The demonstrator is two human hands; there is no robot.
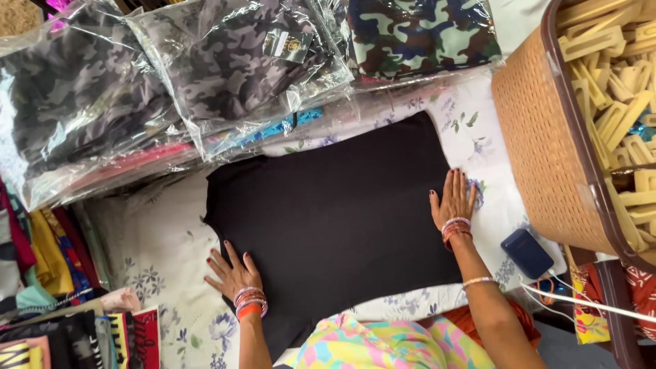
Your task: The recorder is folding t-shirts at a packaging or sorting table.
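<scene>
A black garment (335,219) lies spread flat on a white floral sheet (164,246). My left hand (231,272) rests flat on the garment's near left edge, fingers spread, bangles at the wrist. Flat on the garment's right edge lies my right hand (452,201), fingers apart and pointing away from me. Neither hand holds anything.
Clear plastic bags of grey camouflage clothing (171,75) are piled at the back, with a green camouflage piece (420,31) beside them. A tan plastic basket (547,137) full of wooden pieces stands at right. A dark blue small device (526,253) lies near it. Folded clothes (48,273) stack at left.
</scene>
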